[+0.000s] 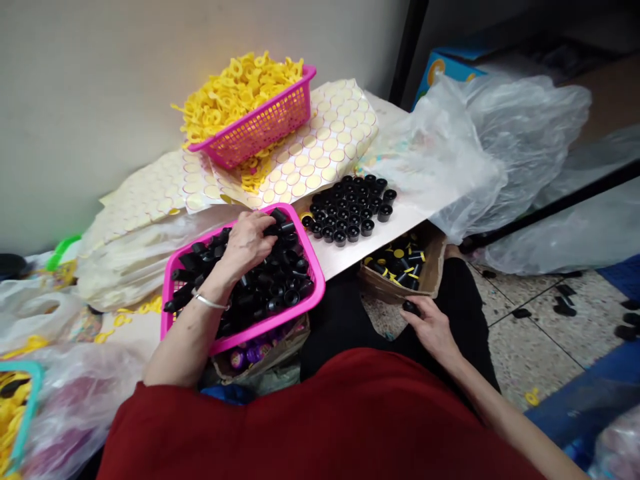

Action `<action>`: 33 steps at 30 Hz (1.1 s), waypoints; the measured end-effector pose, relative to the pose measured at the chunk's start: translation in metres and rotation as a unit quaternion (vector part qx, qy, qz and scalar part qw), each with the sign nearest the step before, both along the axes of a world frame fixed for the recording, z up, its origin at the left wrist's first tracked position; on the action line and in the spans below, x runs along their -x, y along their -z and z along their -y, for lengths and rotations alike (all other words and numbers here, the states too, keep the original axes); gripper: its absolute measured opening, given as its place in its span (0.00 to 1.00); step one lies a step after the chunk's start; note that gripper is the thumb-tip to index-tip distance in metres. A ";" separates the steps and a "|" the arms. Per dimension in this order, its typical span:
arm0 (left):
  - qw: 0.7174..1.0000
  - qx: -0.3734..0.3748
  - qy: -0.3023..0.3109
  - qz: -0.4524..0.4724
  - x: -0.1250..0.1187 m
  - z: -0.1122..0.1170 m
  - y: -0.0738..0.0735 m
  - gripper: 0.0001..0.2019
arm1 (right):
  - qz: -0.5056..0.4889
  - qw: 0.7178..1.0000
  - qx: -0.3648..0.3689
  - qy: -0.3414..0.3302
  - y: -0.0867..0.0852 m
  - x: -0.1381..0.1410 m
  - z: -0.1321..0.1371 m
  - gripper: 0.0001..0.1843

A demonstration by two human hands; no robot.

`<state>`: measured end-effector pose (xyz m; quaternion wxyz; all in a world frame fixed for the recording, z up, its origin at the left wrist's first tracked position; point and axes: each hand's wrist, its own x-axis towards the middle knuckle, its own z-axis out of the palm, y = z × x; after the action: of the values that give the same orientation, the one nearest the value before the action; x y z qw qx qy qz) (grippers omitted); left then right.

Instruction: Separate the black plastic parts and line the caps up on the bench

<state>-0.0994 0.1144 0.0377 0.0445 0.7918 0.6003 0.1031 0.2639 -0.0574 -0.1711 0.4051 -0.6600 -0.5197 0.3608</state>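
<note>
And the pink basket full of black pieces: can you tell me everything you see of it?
The pink basket is roughly rectangular, with rounded corners, a broad smooth rim and openwork sides; it looks like plastic. It sits open side up by the near edge of the table, heaped with loose black pieces. The left hand reaches in among them, its forearm hiding part of the rim; whether arm and rim touch is unclear. The underside is hidden.

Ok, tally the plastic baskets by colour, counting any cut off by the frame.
Pink: 2, the black-piece basket below the left hand and the yellow-ring basket
Teal: 1, the teal-rimmed basket cut off at the picture's left edge
Total: 3
</note>
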 end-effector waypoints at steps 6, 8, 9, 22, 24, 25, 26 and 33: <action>0.990 0.040 0.025 -0.135 -0.024 -0.023 0.010 0.12 | -0.028 0.999 -0.006 -0.036 -0.016 0.025 -0.008 0.18; 0.989 0.039 0.025 -0.141 -0.024 -0.026 0.012 0.11 | -0.029 0.999 -0.017 -0.040 -0.021 0.024 -0.009 0.18; 0.991 0.035 0.021 -0.131 -0.022 -0.027 0.012 0.11 | -0.032 0.999 -0.027 -0.034 -0.023 0.023 -0.010 0.18; 0.980 0.097 -0.039 0.170 0.056 -0.022 -0.014 0.12 | -0.099 0.995 0.014 0.005 -0.011 0.023 -0.024 0.24; 0.987 0.099 0.006 0.128 0.048 -0.028 -0.004 0.13 | -0.109 0.994 0.032 0.002 -0.011 0.025 -0.026 0.23; 0.990 0.095 0.016 0.104 0.043 -0.031 0.001 0.15 | -0.112 0.993 0.036 0.000 -0.012 0.026 -0.027 0.23; 0.993 0.084 0.014 0.077 0.037 -0.034 0.005 0.16 | -0.113 0.993 0.037 -0.002 -0.013 0.027 -0.028 0.22; 0.991 0.032 0.036 -0.127 0.004 -0.048 0.012 0.17 | -0.121 0.992 0.045 0.005 -0.022 0.025 -0.028 0.23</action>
<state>-0.1036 0.1628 0.0255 -0.0035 0.8176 0.5755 -0.0195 0.2384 -0.0295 -0.1487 0.4363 -0.6320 -0.4468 0.4589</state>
